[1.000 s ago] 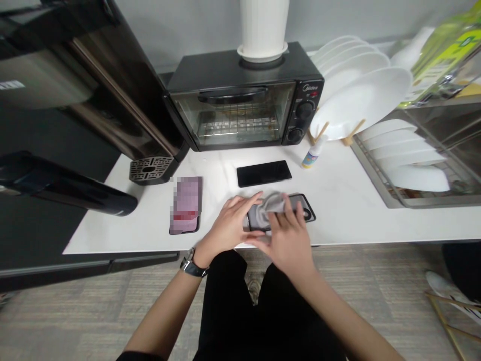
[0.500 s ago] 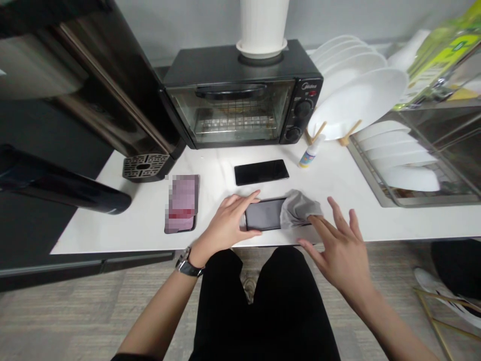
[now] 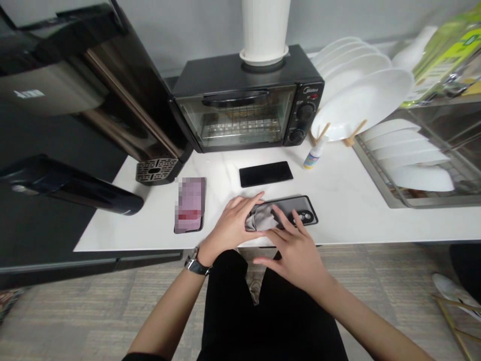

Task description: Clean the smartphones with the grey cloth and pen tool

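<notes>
A dark phone case (image 3: 296,202) lies flat near the counter's front edge, its inside facing up and the camera cut-outs at its right end. My left hand (image 3: 231,225) grips the case's left end between thumb and fingers. Inside the case, by that end, sits a crumpled grey cloth (image 3: 262,217). The fingertips of my right hand (image 3: 295,253) press on this cloth, with the thumb held apart. Just behind the case rests a black phone (image 3: 266,174), screen up.
A second phone (image 3: 190,203), blurred out, lies to the left. Behind stand a toaster oven (image 3: 244,110) and a small spray bottle (image 3: 312,156). White plates (image 3: 366,100) and a dish rack (image 3: 398,200) are at the right. A dark cylinder (image 3: 101,195) and a drinks machine (image 3: 156,168) occupy the left.
My right hand has slid the grey cloth leftward along the case, from its right end to beside my left hand. The camera cut-outs now show. My left hand keeps its grip.
</notes>
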Motion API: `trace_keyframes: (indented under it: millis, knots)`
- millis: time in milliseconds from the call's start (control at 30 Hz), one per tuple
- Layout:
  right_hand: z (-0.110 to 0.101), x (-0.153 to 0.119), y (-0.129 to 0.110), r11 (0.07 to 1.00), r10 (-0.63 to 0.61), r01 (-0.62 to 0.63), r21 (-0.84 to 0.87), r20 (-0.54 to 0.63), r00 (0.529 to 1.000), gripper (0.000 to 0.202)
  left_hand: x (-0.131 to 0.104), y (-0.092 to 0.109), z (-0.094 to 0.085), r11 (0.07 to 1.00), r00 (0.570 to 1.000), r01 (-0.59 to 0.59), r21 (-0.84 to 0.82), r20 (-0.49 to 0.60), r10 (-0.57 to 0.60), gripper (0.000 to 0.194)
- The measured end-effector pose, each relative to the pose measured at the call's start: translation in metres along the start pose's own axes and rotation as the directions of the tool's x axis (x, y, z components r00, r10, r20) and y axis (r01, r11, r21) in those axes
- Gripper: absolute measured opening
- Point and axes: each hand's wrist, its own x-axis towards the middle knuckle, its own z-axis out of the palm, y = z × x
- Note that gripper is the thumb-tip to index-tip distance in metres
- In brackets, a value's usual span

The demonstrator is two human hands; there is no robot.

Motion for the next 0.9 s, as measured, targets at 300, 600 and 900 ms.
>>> trace_keyframes:
  millis: [300,600,900]
  knots:
    - [-0.025,-0.048,0.056,0.911,0.221,-0.256,-0.324,-0.141,0.965,0.054,0.0,0.001,-0.002,1.0,1.0,0.006,-0.029,0.02,-0.006,0.108]
    - [0.028,0.025,-0.005,0.961,0.154,-0.198,-0.193,-0.221,0.963,0.078,0.0,-0.003,0.001,1.0,1.0,-0.021,-0.021,-0.015,0.021,0.097]
    - [0.009,-0.007,-0.003,1.0,0.02,-0.021,-0.011,-0.069,0.997,0.064,0.0,-0.003,0.002,1.0,1.0,-0.024,-0.016,-0.013,0.024,0.104]
